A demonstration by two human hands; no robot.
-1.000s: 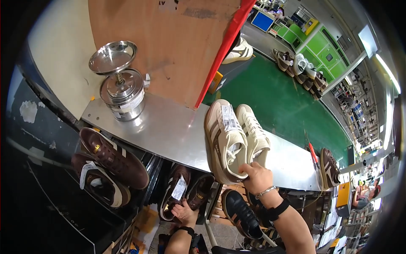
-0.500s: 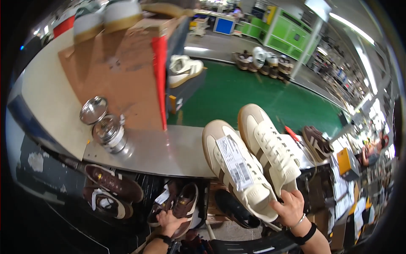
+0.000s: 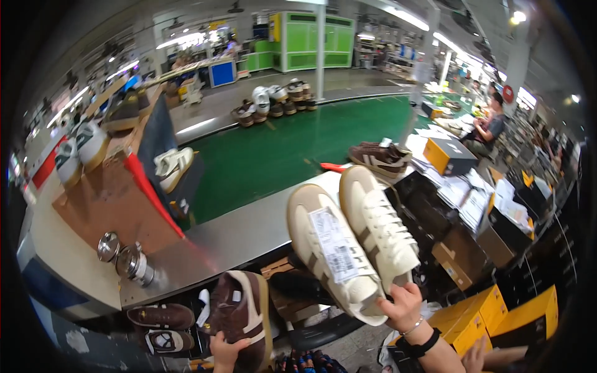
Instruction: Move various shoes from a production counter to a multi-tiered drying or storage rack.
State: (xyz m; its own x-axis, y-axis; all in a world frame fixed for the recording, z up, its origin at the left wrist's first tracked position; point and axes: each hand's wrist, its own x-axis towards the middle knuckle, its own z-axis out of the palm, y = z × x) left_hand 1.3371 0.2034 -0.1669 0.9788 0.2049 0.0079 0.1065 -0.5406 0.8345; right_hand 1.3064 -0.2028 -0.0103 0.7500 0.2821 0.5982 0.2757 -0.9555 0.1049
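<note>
My right hand [image 3: 403, 308] is closed on the heels of two cream sneakers [image 3: 382, 224], held side by side with toes pointing up and away. A white barcode label [image 3: 334, 245] lies across the laces of the left one. At the lower left, my left hand [image 3: 227, 351] grips a dark brown sneaker [image 3: 233, 304] with a cream stripe, raised near the table's front edge. A piece of white paper [image 3: 203, 308] shows beside that sneaker. Left of it, a pair of brown shoes [image 3: 161, 317] rests below the table edge.
A metal table edge [image 3: 217, 239] borders a green belt [image 3: 267, 149]. Brown shoes [image 3: 379, 156] stand behind the cream pair. Metal pots [image 3: 134, 264] sit at left, beside a brown board [image 3: 112, 214]. Yellow boxes [image 3: 479, 317] and another person's hand [image 3: 476, 357] are at lower right.
The view has swung to the right. My left hand has lifted the brown sneaker up from below the table edge. My right hand still holds the cream sneakers.
</note>
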